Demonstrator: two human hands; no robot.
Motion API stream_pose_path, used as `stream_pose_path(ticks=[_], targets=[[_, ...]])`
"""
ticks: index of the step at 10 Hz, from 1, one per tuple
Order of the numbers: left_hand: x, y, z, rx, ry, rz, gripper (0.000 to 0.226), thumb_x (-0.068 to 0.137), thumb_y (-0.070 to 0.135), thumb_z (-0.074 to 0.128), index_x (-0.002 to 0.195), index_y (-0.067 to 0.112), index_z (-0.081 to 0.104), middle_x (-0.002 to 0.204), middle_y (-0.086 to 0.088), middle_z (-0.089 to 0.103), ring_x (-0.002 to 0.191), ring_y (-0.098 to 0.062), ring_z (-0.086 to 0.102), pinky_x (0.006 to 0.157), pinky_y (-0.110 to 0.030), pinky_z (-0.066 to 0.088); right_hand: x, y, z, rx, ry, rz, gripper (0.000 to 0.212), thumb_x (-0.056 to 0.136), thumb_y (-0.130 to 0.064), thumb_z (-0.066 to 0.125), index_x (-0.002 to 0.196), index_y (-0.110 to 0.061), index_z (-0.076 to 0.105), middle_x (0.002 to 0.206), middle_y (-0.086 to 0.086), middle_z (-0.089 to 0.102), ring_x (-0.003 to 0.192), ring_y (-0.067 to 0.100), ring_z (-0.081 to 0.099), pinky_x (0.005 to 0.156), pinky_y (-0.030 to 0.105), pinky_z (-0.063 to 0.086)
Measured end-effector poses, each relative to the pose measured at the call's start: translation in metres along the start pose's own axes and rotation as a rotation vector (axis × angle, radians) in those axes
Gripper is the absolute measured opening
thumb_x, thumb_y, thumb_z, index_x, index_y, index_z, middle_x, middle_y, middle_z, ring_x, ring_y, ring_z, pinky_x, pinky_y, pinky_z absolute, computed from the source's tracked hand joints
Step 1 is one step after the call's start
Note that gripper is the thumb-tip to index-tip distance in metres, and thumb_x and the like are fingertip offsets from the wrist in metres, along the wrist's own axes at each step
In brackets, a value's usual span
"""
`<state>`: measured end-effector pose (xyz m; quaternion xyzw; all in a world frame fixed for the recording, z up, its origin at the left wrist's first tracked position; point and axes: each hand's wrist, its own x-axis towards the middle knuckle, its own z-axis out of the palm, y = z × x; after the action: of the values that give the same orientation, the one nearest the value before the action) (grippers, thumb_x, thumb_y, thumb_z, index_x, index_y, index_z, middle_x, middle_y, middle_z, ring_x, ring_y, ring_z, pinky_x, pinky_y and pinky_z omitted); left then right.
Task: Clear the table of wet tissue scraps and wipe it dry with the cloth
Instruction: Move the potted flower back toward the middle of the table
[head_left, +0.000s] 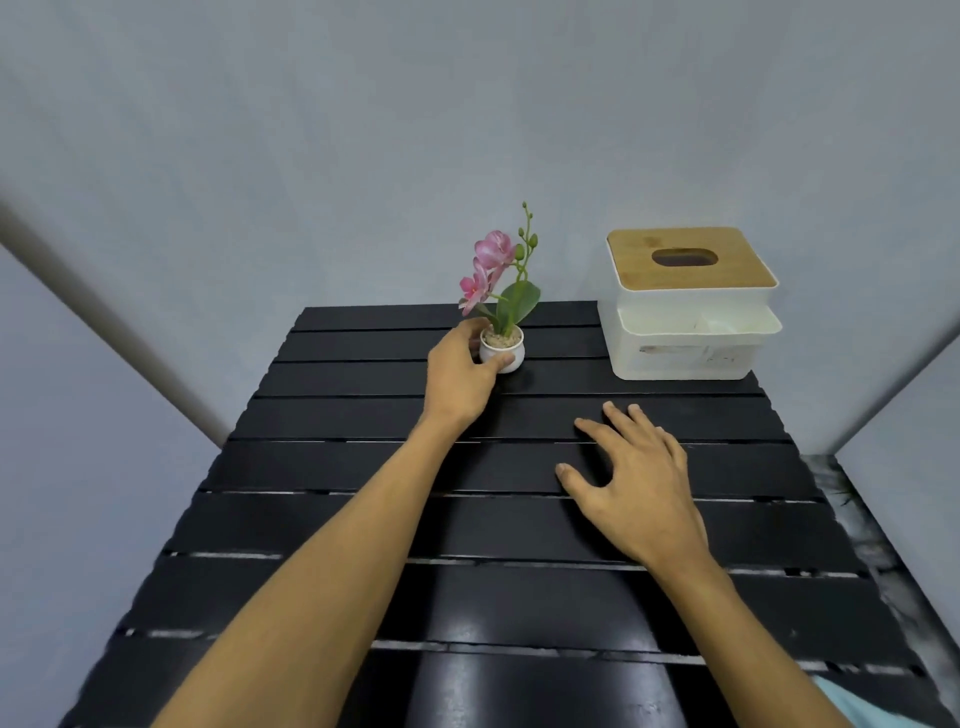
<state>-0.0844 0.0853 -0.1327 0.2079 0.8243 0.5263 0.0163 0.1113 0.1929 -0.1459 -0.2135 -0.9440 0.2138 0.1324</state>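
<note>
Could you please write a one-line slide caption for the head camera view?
Left hand grips a small flower pot on the black slatted table; right hand rests flat.

arms: both bare to past the elbow, no sleeves
left hand (457, 382): no rings
right hand (636, 486): no rings, no watch

Wide open run across the black slatted desk (322, 525): the near and middle boards lie bare from edge to edge. Traffic sits at the far end. The small white pot with a pink orchid (502, 349) stands near the back centre, the left hand (460, 376) wrapped around it. The white tissue box with a wooden lid (688, 306) fills the far right corner. Between pot and box, a bare lane. The right hand (636, 486) lies flat mid-desk. Grey walls (311, 130) close the back and both sides.
</note>
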Motion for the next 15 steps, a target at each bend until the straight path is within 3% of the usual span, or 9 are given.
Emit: stream_pose_path(ticks=[2, 7, 10, 15], targets=[[-0.036, -0.013, -0.043, 0.013, 0.031, -0.002, 0.04, 0.077, 0.019, 0.075, 0.115, 0.019, 0.064, 0.108, 0.007, 0.067, 0.098, -0.004, 0.061, 0.084, -0.011, 0.041, 0.0, 0.0, 0.0, -0.013, -0.011, 0.01, 0.059, 0.082, -0.058, 0.053, 0.136, -0.034, 0.049, 0.155, -0.001, 0.034, 0.147, 0.016, 0.015, 0.117, 0.038, 0.007], [-0.089, -0.025, -0.093, -0.003, 0.074, 0.018, 0.029, 0.078, 0.023, 0.072, 0.105, 0.032, 0.065, 0.101, 0.017, 0.068, 0.095, 0.008, 0.062, 0.079, -0.002, 0.041, 0.0, -0.001, 0.0, -0.032, -0.027, 0.017, 0.057, 0.083, -0.057, 0.053, 0.134, -0.032, 0.052, 0.153, 0.0, 0.037, 0.146, 0.019, 0.02, 0.117, 0.04, 0.012], [-0.085, -0.023, -0.094, -0.04, 0.115, 0.006, 0.035, 0.076, 0.023, 0.073, 0.098, 0.046, 0.06, 0.096, 0.024, 0.067, 0.094, 0.011, 0.061, 0.077, -0.002, 0.041, 0.0, -0.001, 0.001, -0.036, -0.016, 0.012, 0.057, 0.083, -0.057, 0.054, 0.135, -0.032, 0.051, 0.153, 0.0, 0.038, 0.146, 0.018, 0.02, 0.117, 0.04, 0.012], [-0.086, -0.022, -0.094, -0.041, 0.116, -0.018, 0.043, 0.074, 0.027, 0.078, 0.11, 0.039, 0.059, 0.102, 0.026, 0.064, 0.099, 0.01, 0.059, 0.08, -0.002, 0.039, -0.001, -0.003, -0.002, 0.021, -0.016, 0.025, 0.055, 0.083, -0.053, 0.058, 0.133, -0.03, 0.053, 0.152, -0.001, 0.039, 0.146, 0.017, 0.021, 0.117, 0.038, 0.011]])
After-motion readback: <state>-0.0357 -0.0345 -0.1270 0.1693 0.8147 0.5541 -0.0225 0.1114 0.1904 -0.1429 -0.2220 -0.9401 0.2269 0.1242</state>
